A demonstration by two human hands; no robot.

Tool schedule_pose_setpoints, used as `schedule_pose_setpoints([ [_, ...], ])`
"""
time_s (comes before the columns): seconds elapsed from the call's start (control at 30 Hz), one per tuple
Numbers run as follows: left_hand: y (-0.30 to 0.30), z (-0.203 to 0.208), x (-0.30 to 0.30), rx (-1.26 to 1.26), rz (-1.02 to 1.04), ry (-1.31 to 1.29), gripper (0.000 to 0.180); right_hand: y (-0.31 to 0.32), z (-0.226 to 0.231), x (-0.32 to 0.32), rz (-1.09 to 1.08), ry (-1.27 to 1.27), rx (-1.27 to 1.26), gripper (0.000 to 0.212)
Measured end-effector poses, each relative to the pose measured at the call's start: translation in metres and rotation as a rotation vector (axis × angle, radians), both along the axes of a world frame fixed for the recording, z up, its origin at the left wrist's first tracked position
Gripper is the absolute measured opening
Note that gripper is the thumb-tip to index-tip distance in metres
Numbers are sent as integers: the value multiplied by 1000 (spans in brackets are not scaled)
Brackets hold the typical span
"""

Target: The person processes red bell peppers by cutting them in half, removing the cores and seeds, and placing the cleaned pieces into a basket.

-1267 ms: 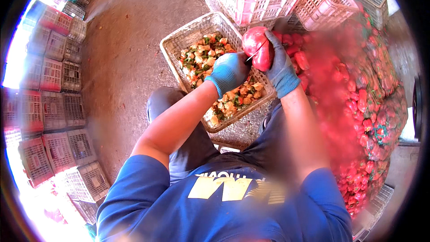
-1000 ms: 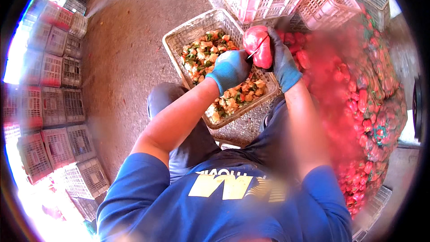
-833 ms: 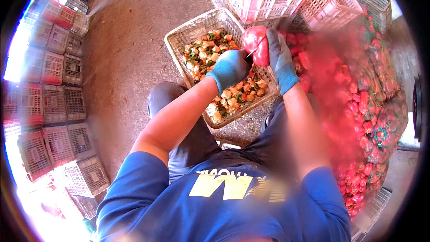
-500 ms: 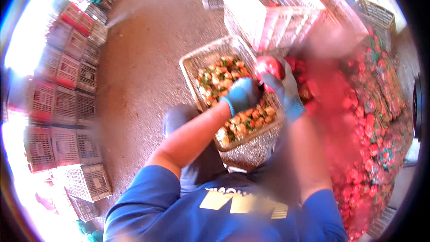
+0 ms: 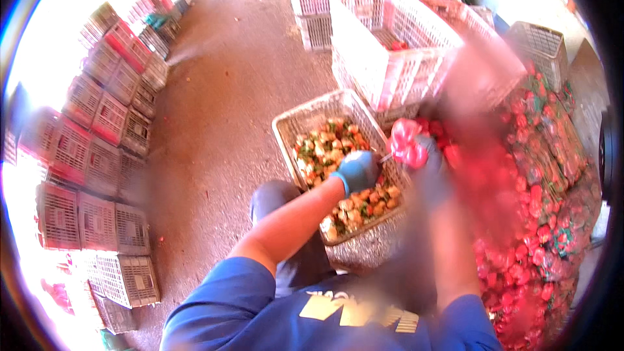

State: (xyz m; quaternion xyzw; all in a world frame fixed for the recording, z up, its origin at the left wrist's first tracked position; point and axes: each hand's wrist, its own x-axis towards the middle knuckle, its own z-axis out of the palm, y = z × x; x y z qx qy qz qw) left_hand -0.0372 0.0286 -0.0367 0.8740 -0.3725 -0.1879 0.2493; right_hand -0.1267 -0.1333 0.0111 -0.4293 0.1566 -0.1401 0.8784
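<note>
My right fingers (image 5: 428, 147) grip a lobed red pepper (image 5: 407, 143), seemingly steadied for the thin metal knife (image 5: 387, 157) my left fingers (image 5: 370, 168) clasp.

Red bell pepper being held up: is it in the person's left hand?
No, the gloved right hand holds the red bell pepper, while the gloved left hand grips a knife.

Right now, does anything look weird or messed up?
Yes: a blurry smear hides part of the red pepper heap, beside the right hand. It's odd because the heap's right side looks clearer; maybe the lens is dirty.
</note>
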Motion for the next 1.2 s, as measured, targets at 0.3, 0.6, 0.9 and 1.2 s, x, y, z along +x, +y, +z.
schedule_pose_setpoints([
  [0.3, 40, 4, 8, -564, 132, 432, 41, -23, 0, -12, -47, 217, -232, 52],
  [0.6, 22, 40, 6, -780, 1, 336, 76, 6, -8, -6, 252, -18, -369, 58],
  [0.9, 56, 62, 31, -578, 200, 443, 50, 2, -4, -6, 347, -135, -276, 72],
  [1.2, 86, 63, 38, -667, 296, 702, 45, 9, 11, -12, 503, -239, -40, 88],
])
